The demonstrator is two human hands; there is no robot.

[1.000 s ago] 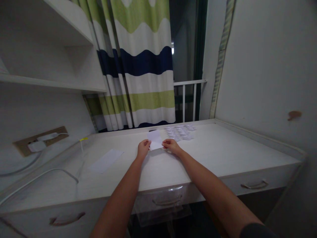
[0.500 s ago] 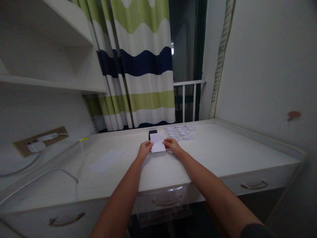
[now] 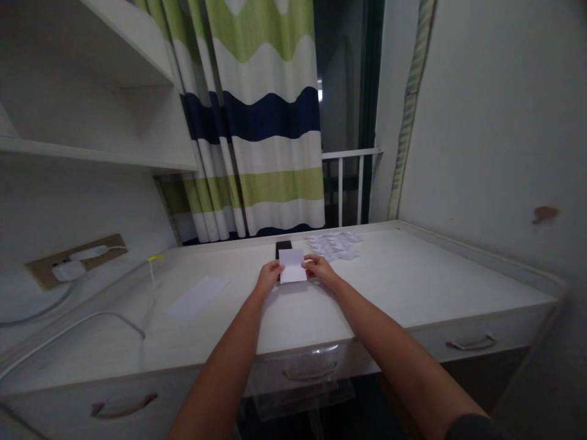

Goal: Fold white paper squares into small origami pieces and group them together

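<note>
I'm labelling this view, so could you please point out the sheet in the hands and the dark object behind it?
Held sheet [image 3: 292, 273]: head view, its lower half.
Dark object [image 3: 283, 245]: head view, its exposed upper part.

Left hand: the person's left hand [image 3: 267, 276] is bare, its short fingers partly hidden.
Left arm: the slim left arm [image 3: 220, 366] is uncovered from the wrist to the near edge of the view.
Right hand: the right hand [image 3: 320, 270] is likewise bare.
Right arm: the right arm [image 3: 389, 330] is uncovered up to the clothing.
Sleeve: a dark grey cloth sleeve [image 3: 474, 428] with a curved hem, at near right; its weave is too dim to tell.
</note>
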